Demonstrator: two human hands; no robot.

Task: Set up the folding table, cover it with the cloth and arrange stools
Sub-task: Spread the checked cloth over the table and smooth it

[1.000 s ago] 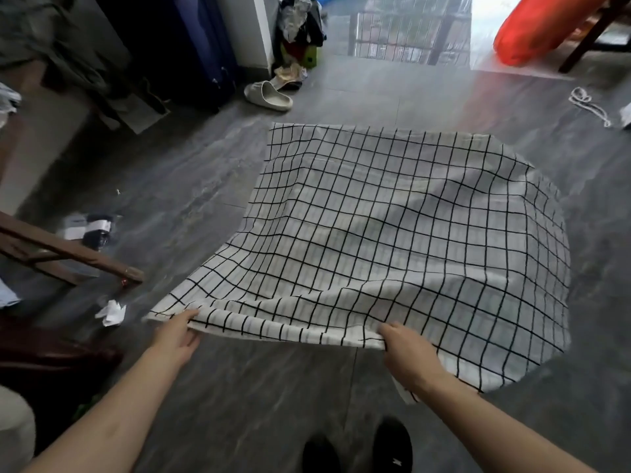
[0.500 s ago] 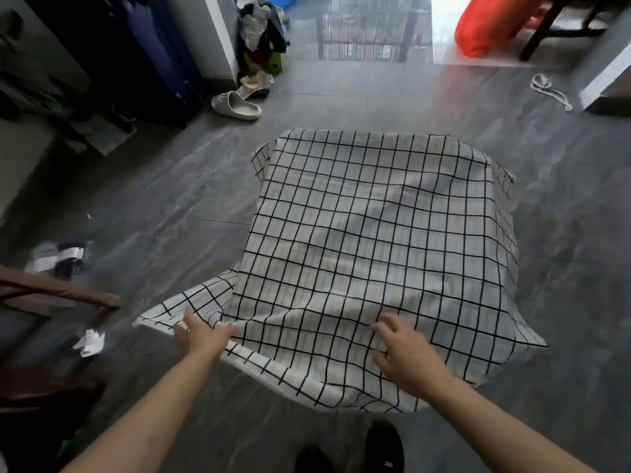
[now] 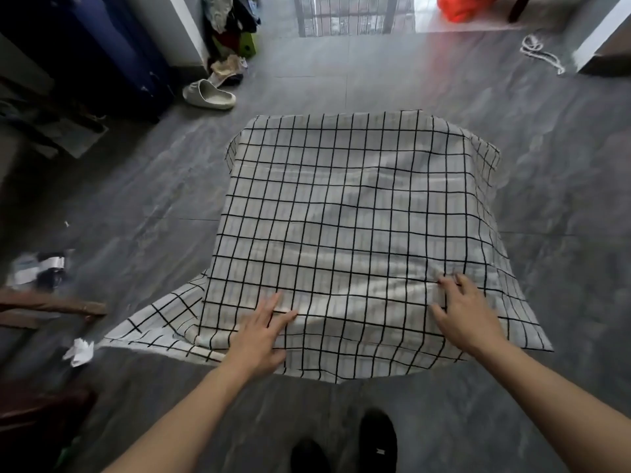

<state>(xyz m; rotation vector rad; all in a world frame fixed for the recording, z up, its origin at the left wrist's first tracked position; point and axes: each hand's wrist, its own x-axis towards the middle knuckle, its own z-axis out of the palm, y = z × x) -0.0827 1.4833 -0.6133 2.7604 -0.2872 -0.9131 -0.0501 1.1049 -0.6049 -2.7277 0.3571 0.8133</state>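
Bare forearms, black shoes

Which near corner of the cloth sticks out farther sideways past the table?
The near left corner of the checked cloth: it trails out toward the crumpled paper, beyond the left hand. The near right corner hangs closer in.

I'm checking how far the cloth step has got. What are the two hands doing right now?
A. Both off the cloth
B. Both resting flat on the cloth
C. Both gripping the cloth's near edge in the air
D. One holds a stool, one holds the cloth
B: the left hand and right hand lie with fingers spread on the cloth, which already drapes the table.
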